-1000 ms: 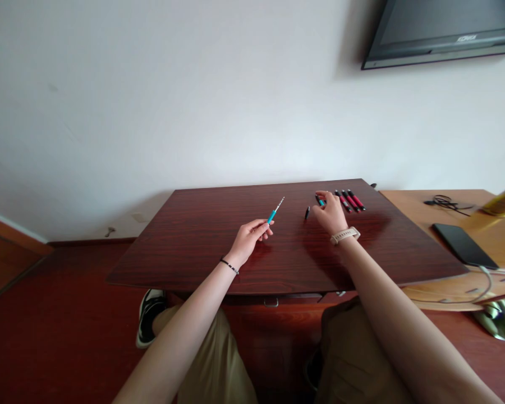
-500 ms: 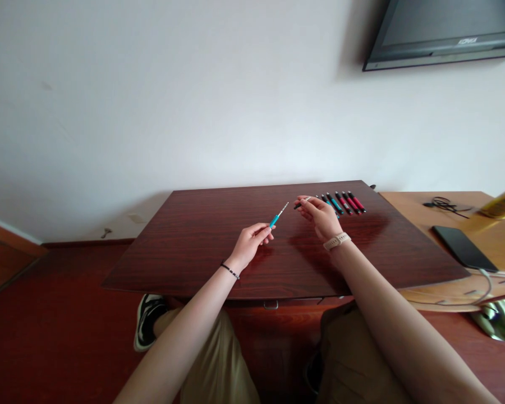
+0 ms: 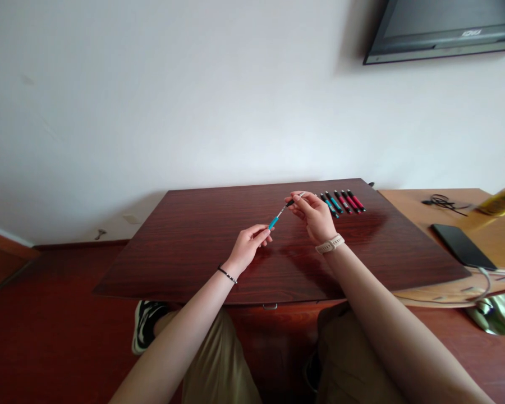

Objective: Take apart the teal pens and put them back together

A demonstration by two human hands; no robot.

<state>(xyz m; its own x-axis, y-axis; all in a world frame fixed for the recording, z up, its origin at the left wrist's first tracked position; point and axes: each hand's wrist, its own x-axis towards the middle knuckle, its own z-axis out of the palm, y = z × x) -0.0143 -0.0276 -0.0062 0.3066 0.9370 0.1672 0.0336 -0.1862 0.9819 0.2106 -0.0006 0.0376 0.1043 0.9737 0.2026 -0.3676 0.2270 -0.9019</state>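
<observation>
Between thumb and fingers, my left hand holds a teal pen barrel, tilted up to the right, with a thin refill sticking out of its upper end. My right hand pinches a black pen part with a silvery tip, at the refill's upper end. Whether the black part touches the teal barrel is too small to tell, but some refill shows between them. Just right of my right hand, teal-and-black pens and red-and-black pens lie in a row on the dark wooden table.
A lighter wooden surface adjoins the table on the right, with a black phone, a coiled black cable and a yellow bottle. A screen hangs on the wall above.
My right hand has moved left with the black part, which now meets the refill's upper end. My left hand has hardly moved and still holds the teal barrel.
</observation>
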